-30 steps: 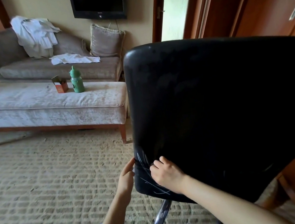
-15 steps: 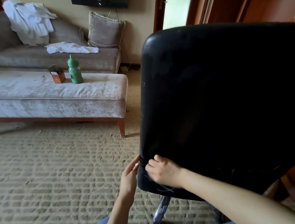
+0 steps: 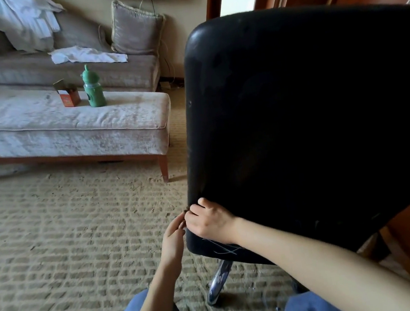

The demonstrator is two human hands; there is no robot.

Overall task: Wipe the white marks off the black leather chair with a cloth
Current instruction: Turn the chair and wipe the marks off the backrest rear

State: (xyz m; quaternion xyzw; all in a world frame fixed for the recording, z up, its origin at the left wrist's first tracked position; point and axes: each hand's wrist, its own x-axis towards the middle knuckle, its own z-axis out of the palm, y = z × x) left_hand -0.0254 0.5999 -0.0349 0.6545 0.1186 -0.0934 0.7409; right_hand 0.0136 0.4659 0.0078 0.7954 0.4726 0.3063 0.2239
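One black leather chair [image 3: 297, 118] stands on the carpet [image 3: 66, 237], the rear of its backrest toward the camera. One cluster of thin white marks [image 3: 223, 249] lies at the backrest's lower left corner; the lines are too fine to count. Two hands meet at that corner.

- The right hand [image 3: 209, 222] rests on the leather just above the marks, fingers curled. Whether it grips anything cannot be told.
- The left hand [image 3: 174, 239] touches the edge with straight fingers and holds nothing.

One green bottle [image 3: 93, 87] and one orange carton [image 3: 68, 95] stand on the bench [image 3: 66, 131].

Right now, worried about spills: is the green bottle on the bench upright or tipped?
Upright: the green bottle stands on its base, cap on top.
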